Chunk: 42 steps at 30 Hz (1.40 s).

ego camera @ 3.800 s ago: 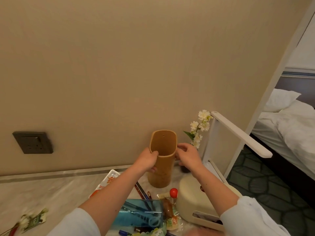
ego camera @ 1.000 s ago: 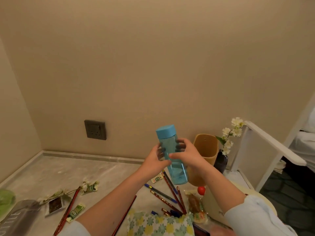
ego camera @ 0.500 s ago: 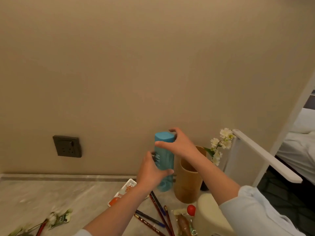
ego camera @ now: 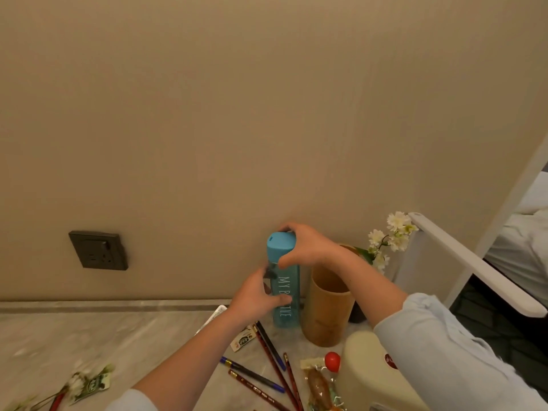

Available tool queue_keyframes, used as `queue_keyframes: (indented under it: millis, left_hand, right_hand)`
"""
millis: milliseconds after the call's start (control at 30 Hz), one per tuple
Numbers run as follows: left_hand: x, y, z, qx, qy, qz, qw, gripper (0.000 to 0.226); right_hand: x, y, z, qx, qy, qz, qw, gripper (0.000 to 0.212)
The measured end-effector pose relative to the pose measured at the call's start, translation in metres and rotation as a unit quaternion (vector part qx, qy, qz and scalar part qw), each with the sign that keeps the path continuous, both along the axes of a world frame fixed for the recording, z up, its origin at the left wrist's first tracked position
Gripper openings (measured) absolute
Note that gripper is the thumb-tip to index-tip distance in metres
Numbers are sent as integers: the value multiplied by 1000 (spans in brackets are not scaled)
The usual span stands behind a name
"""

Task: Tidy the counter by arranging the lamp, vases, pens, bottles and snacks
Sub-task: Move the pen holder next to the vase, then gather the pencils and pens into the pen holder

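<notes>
Both hands grip the tall translucent blue plastic bottle [ego camera: 284, 280] standing upright by the wall: right hand [ego camera: 308, 247] clamps its cap, left hand [ego camera: 258, 295] wraps its middle. It's crowding the tan bamboo cylinder holder [ego camera: 327, 307], so a nudge might topple either onto the scattered pens [ego camera: 267, 366].

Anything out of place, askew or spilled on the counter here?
Nothing spilled or damaged. The pens lie scattered and crossed on the counter, outside the wooden cup. Loose snack packets lie beside them and at the lower left. The bottle stands upright, held by the left hand and right hand.
</notes>
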<state>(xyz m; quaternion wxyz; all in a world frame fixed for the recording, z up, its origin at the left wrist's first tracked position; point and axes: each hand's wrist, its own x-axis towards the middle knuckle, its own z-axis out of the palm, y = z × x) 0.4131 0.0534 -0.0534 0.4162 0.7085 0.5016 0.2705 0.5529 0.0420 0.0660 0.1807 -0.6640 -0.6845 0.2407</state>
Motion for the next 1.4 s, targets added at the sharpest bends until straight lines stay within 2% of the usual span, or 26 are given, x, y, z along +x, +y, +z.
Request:
queue_keyframes:
  millis: [200,400,533,733,1000,1100,1200,1300,1400]
  left_hand:
    - [3,4,-10,12,50,10,999,64]
    - [13,4,-24,18,67,20,997,65]
    - [17,3,-26,30,65,19,997,69]
    - [18,2,-28,30,66,8,997,72]
    - [15,-2,-29,22,53,-7,998,77]
    - [10,-6,-27,11,48,-1,999,80]
    - [3,-13,-21,-7,23,19,1000,89]
    - [-7,-24,-16,-16,-18,38,999,86]
    - [-22,-38,-14,-19,-49,51,997,76]
  right_hand:
    - [1,4,-9,-36,-70,32,996,67]
    - [-1,7,-17,-36,-182,57,981,67]
    - [0,8,-20,-27,-227,68,971,66]
    - [-2,5,-24,-11,-293,85,952,70]
    - [-4,-1,-29,15,-357,101,929,87]
    - [-5,-8,-29,37,-353,101,929,92]
    - [-8,-19,-30,82,-313,107,940,92]
    - [-15,-35,-33,167,-214,96,958,77]
    - [-24,-54,-41,210,-117,72,968,59]
